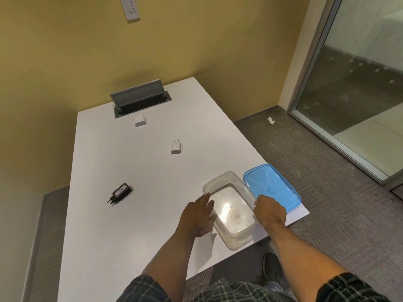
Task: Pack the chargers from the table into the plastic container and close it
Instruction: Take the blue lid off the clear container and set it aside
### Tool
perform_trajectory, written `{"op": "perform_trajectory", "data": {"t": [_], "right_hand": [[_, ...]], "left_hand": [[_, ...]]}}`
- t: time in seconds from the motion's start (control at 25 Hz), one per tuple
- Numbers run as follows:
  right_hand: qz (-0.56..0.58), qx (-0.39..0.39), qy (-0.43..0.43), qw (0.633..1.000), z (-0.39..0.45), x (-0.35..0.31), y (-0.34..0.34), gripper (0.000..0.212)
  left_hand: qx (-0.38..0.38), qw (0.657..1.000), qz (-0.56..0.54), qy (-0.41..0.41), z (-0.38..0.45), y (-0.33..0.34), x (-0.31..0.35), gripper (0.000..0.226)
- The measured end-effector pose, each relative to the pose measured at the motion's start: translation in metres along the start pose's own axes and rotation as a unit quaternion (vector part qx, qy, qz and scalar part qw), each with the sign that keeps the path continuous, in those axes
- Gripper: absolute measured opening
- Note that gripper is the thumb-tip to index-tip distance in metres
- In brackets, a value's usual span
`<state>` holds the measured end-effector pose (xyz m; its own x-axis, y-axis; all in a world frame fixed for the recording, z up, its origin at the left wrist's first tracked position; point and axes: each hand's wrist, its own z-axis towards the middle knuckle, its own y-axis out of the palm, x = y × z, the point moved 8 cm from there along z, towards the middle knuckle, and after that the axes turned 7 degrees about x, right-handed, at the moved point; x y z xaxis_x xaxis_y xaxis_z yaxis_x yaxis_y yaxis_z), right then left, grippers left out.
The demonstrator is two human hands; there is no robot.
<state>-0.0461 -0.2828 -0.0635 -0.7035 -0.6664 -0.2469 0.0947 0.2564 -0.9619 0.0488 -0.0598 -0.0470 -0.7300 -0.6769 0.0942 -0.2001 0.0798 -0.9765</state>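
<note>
A clear plastic container (224, 178) stands open and empty near the table's right edge. Its blue lid (271, 186) lies flat beside it on the right. My left hand (197, 215) rests against the container's left wall with fingers spread. My right hand (270, 211) touches the container's right rim, next to the lid. A black charger (120, 192) with prongs lies to the left of my hands. A white charger (176, 147) with prongs lies farther back in the middle. Another white charger (140, 121) sits near the far end.
The white table (122, 236) has an open grey cable hatch (139, 99) at its far end against the yellow wall. The container overhangs the table's near right edge. Grey carpet and a glass partition (359, 94) lie to the right. A shoe (271, 268) shows below.
</note>
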Motion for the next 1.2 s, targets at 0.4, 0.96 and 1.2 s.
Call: {"op": "perform_trajectory", "data": {"t": [0.4,0.96,1.2], "right_hand": [[0.05,-0.032,-0.151,0.987,-0.001,-0.079,0.008,0.027],[0.25,-0.099,-0.168,0.948,-0.017,-0.157,0.032,0.033],[0.232,-0.101,-0.179,0.951,-0.021,-0.159,0.039,0.036]], "left_hand": [[0.009,0.949,-0.184,-0.254,-0.035,-0.004,-0.088,0.06],[0.137,0.806,-0.336,-0.468,-0.127,0.033,-0.146,0.021],[0.11,0.822,-0.334,-0.449,-0.129,0.038,-0.142,0.024]]}}
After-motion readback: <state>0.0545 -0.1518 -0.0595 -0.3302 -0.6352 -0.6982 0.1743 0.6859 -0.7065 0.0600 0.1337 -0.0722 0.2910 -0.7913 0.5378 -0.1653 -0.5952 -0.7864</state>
